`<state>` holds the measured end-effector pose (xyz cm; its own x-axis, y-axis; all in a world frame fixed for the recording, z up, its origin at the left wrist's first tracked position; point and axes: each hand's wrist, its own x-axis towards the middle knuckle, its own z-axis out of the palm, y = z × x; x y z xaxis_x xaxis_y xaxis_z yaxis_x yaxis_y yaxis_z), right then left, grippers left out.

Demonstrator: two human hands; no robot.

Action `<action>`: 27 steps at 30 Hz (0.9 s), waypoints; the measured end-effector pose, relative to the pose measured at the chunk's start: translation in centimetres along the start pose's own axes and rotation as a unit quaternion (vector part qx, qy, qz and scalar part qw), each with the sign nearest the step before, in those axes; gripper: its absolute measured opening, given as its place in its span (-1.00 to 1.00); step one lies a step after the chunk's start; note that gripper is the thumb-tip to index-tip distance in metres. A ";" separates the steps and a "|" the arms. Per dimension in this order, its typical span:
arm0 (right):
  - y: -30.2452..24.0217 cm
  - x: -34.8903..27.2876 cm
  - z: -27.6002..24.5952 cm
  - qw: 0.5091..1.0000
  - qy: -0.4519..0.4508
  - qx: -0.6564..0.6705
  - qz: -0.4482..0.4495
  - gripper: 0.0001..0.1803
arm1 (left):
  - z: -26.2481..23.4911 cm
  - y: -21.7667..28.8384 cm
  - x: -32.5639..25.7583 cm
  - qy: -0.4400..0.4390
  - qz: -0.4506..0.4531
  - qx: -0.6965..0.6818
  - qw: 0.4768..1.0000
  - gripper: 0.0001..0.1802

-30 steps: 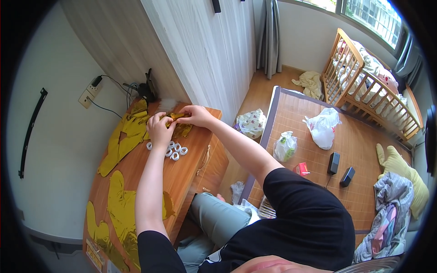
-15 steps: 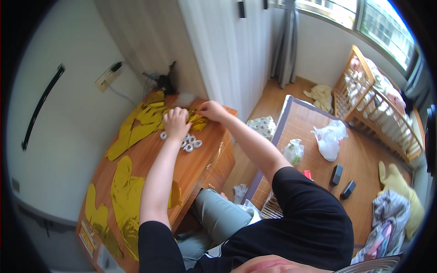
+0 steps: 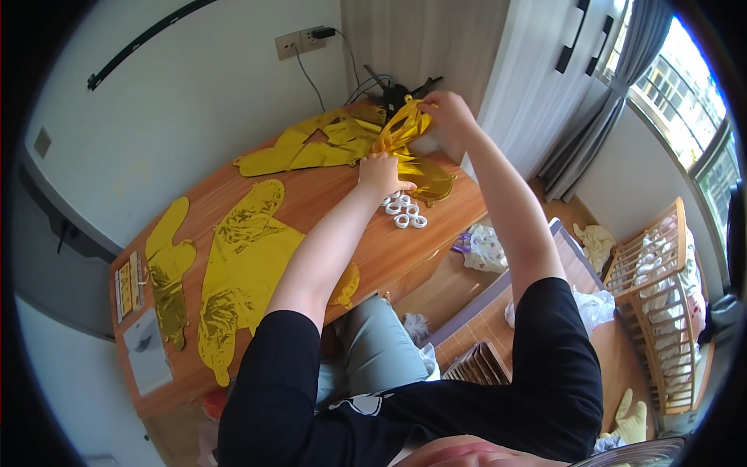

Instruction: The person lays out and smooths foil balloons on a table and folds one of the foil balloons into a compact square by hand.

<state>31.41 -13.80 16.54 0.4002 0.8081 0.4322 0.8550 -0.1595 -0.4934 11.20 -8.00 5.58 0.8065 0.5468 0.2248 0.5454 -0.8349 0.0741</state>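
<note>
Pale wall (image 3: 210, 86) and wood-grain cabinet (image 3: 537, 93) enclose a brown wooden desk (image 3: 311, 194), where a raised gold foil piece (image 3: 406, 128) partly covers a black device (image 3: 397, 95). Left-hand fingertips are hard to make out against the foil, so I cannot tell whether they grip it; the left hand (image 3: 383, 173) rests low on the piece, thumb spread apart. The right hand (image 3: 451, 113) has thumb and fingers together, clamped on its upper edge. Shiny and creased, the piece rises in loose folds between the hands, with a rounded flat part lying at the desk's far right. White rings (image 3: 402, 208) cluster just beside the left thumb. More flat gold foil shapes (image 3: 249, 265) are spread leftward, one partly hidden by the left forearm. Beyond stands a slatted wooden crib (image 3: 654, 296).
</note>
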 end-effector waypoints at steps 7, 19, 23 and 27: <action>-4.3 4.0 -2.9 0.992 0.074 -0.068 -0.077 -0.61 | 0.2 -1.3 1.0 -0.129 -0.086 -0.019 0.988 0.29; -6.5 5.2 -18.1 0.935 0.305 -0.117 -0.138 -0.67 | 1.0 -1.9 2.2 -0.126 -0.071 -0.093 0.985 0.29; -12.9 -2.2 -21.4 0.858 0.337 -0.282 -0.265 -0.67 | -0.8 -2.5 0.0 0.027 -0.036 -0.330 0.943 0.23; -17.4 -16.6 -22.2 0.794 0.357 -0.320 -0.374 -0.86 | -6.3 3.7 -6.2 -0.145 0.023 -0.869 0.473 0.35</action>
<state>17.22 -37.02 34.73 -0.4077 0.3220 0.8545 0.8432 -0.2265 0.4876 6.74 -14.90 10.60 0.9434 0.3001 0.1414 -0.2819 0.5004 0.8186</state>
